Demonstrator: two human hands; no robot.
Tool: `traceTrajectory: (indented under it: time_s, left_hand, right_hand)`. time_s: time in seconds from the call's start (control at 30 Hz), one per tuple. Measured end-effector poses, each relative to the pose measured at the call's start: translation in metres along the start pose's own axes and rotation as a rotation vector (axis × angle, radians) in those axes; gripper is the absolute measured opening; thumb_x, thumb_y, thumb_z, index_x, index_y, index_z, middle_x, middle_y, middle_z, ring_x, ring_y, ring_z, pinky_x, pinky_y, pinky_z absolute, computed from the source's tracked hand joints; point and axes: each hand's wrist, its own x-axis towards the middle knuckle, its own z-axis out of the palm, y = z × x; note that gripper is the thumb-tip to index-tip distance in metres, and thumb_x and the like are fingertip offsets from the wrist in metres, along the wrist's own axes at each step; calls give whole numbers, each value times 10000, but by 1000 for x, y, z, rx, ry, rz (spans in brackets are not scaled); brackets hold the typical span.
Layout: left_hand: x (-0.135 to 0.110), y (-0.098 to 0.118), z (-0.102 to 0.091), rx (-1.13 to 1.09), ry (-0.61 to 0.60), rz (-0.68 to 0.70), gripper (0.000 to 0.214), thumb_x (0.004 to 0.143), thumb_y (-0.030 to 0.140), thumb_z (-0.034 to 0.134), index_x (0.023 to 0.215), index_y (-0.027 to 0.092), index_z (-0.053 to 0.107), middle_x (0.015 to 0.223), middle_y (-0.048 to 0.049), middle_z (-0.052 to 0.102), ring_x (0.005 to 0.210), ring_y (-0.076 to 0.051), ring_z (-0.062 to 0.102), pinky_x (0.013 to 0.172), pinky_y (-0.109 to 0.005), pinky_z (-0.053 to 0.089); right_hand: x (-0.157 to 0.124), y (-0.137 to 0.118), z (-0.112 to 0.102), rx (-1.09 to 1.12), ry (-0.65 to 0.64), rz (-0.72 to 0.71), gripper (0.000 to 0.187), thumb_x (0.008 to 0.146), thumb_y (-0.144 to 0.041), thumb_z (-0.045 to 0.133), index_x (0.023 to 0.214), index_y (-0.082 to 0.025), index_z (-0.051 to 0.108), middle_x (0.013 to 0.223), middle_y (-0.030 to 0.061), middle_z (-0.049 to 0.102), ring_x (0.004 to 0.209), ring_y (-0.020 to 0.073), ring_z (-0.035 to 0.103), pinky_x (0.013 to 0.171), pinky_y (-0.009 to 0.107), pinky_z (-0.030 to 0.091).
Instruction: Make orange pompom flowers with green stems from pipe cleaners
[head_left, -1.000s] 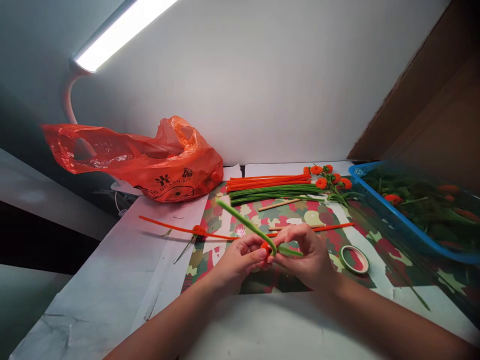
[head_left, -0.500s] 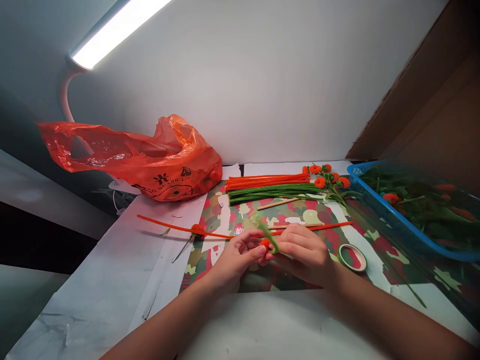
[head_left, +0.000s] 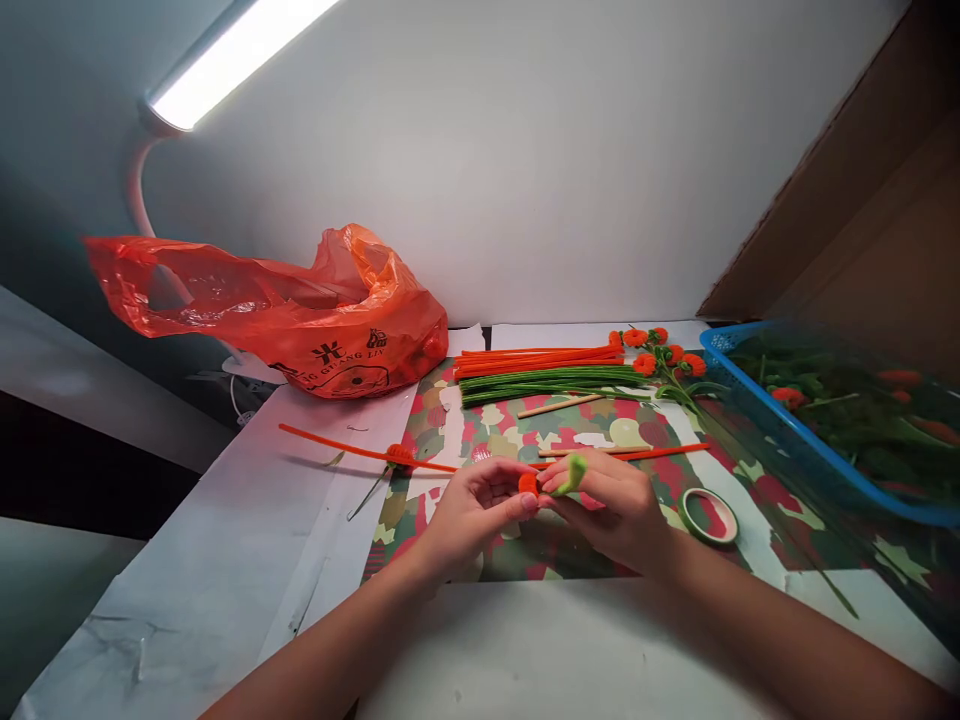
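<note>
A lit lamp [head_left: 244, 62] shines against a pale wall [head_left: 525, 180] behind a white-covered table [head_left: 202, 560]

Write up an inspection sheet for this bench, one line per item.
Surface: patterned sheet lying among white coverings.
Work things: small orange piece and green strip in the hands; orange stems and green stems bundled behind; tape roll at right.
Clutter: orange plastic bag, wooden stick, loose orange strip.
Hands: left hand pinches the orange piece; right hand holds the green strip.
Cables: thin white cable by the table's left edge, below the bag; where it runs is unclear.
Surroundings: lit lamp, pale wall, blue basket at right.
</note>
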Motion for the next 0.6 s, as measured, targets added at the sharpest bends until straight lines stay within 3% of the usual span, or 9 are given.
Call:
traceTrajectory:
  time_s: [0.2, 0.6]
  left_hand:
    - [2, 1, 0, 4, 10, 51, 230, 711, 246, 743, 904, 146, 668, 792, -31, 683, 722, -128, 633, 615, -208, 504]
    - [-1, 4, 2, 111, 82, 41, 253, 687, 271, 754, 905, 158, 694, 836, -57, 721, 743, -175, 662, 606, -245, 531]
  right_hand:
    - [0, 2, -2, -70, -55, 55, 102, 867, -236, 575, 837, -190, 661, 740, 50, 705, 695, 168, 654, 628, 272, 497]
    - [5, -3, -3, 214, -116, 506, 130, 810, -315, 653, 780, -190, 676, 723, 25, 689, 686, 169, 636, 638, 283, 496]
